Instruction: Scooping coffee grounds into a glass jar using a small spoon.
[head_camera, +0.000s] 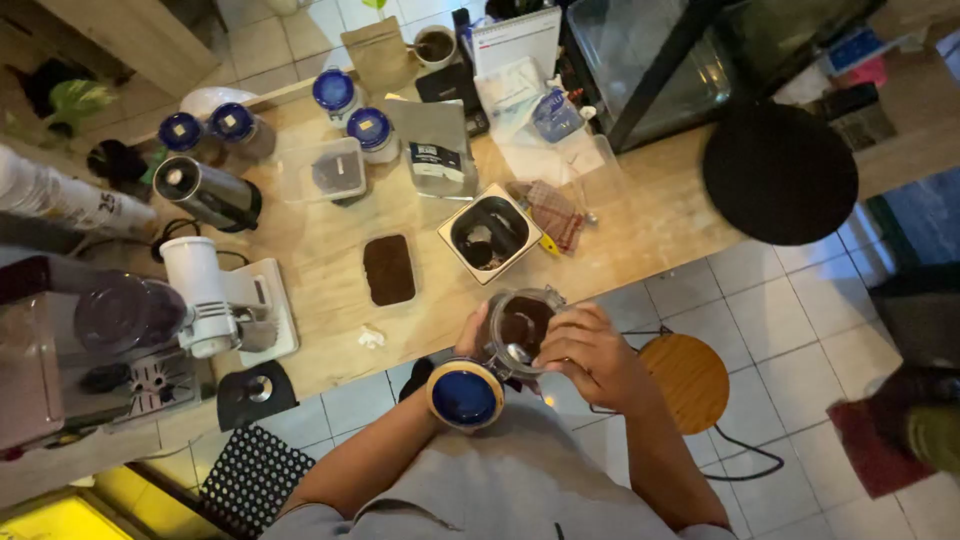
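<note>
Glass jar (522, 322) (lid (465, 394) hinged open) sits between both hands, left fingers (470, 335) wrapped behind it, right fingers (572, 345) curled at its rim.

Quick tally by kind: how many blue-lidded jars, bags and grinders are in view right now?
Glass jars with round blue lids: 5, four shut on the wooden counter and one open in the left hand and right hand, its hinged lid hanging down.
Paper bags: 2
Grinders: 2
Total: 9
</note>
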